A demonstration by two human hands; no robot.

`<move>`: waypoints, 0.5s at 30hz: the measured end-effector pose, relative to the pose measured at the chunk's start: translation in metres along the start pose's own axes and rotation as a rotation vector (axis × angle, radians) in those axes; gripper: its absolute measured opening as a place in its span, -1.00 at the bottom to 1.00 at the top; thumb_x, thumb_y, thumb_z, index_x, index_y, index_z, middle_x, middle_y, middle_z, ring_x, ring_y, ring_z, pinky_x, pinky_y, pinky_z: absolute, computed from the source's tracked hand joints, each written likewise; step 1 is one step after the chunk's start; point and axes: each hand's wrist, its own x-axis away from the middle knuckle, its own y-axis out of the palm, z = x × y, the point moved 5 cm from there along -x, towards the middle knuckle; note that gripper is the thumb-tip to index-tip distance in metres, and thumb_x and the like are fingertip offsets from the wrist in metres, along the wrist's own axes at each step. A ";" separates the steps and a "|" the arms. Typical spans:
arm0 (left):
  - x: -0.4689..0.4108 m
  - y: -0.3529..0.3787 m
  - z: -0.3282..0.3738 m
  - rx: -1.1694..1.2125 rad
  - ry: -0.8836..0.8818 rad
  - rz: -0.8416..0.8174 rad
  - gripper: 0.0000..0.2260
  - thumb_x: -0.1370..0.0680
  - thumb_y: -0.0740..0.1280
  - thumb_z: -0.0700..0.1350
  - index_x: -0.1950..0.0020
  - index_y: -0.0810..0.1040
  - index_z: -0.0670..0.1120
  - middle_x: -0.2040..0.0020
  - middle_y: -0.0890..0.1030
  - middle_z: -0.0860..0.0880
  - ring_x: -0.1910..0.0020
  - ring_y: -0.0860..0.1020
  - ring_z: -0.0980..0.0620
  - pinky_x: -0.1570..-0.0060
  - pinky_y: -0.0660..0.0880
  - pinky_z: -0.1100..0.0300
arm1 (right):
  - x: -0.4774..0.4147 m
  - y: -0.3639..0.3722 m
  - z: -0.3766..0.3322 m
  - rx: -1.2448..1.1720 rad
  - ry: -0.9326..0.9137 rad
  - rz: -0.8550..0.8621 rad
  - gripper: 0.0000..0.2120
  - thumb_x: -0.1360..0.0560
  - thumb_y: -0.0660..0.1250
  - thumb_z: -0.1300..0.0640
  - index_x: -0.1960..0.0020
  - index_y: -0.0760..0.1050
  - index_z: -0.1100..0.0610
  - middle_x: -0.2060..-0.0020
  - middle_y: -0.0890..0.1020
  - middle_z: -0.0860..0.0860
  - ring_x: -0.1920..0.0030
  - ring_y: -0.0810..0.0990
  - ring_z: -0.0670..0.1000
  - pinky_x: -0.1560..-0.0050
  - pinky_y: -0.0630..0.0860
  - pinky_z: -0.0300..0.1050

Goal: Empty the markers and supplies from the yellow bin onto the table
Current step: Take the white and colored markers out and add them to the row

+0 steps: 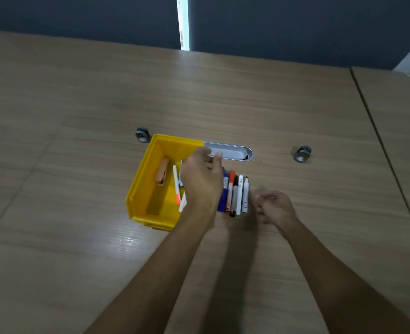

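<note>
The yellow bin (140, 182) stands open at the table's middle. Inside lie a pink stapler-like tool (162, 173), a white pen with an orange tip (176, 184) and another white pen partly under my wrist. My left hand (201, 179) hovers over the bin's right wall, fingers loosely bent, with nothing seen in it. Right of the bin, several markers (235, 194) lie side by side on the table: blue, orange, black and white. My right hand (275, 208) sits just right of that row, loosely curled and holding nothing.
A grey oval cable slot (234, 151) is set into the wooden table (78, 237) behind the bin and markers. Two round metal fittings (142, 135) (302, 154) flank it. A seam (377, 131) to a second tabletop runs down the right side.
</note>
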 end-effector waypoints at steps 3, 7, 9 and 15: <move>-0.032 -0.035 -0.005 0.022 -0.020 0.149 -0.77 -0.55 0.38 0.04 -0.08 0.65 -0.09 0.13 0.68 0.05 0.19 0.61 0.13 0.18 0.52 0.27 | 0.006 0.003 -0.002 0.022 -0.029 0.008 -0.91 -0.53 0.37 0.16 0.00 0.60 0.16 0.26 0.61 0.17 0.30 0.50 0.14 0.42 0.35 -0.09; -0.062 -0.042 -0.049 -0.116 -0.182 0.049 -0.70 -0.57 0.38 -0.01 -0.19 0.60 -0.18 -0.01 0.68 -0.11 0.00 0.65 -0.06 -0.06 0.56 0.05 | 0.015 0.007 -0.008 0.040 -0.062 -0.009 -0.89 -0.53 0.40 0.16 -0.01 0.60 0.18 0.19 0.65 0.18 0.28 0.52 0.14 0.31 0.43 -0.01; -0.061 -0.031 -0.072 -0.239 -0.221 -0.080 -0.70 -0.57 0.38 -0.05 -0.22 0.57 -0.21 -0.07 0.67 -0.16 -0.05 0.64 -0.10 0.00 0.52 0.09 | 0.018 0.008 -0.011 0.056 -0.081 -0.006 -0.86 -0.53 0.41 0.12 -0.03 0.59 0.18 0.14 0.68 0.22 0.27 0.55 0.13 0.26 0.49 0.01; -0.045 -0.004 -0.121 -0.338 -0.253 -0.366 -0.41 -0.53 0.44 -0.20 -0.50 0.28 -0.04 -0.08 0.62 -0.14 -0.01 0.62 -0.11 0.09 0.53 0.08 | 0.012 0.009 -0.013 0.092 -0.103 -0.008 -0.91 -0.53 0.40 0.07 0.03 0.59 0.08 0.08 0.70 0.22 0.25 0.60 0.12 0.22 0.58 0.06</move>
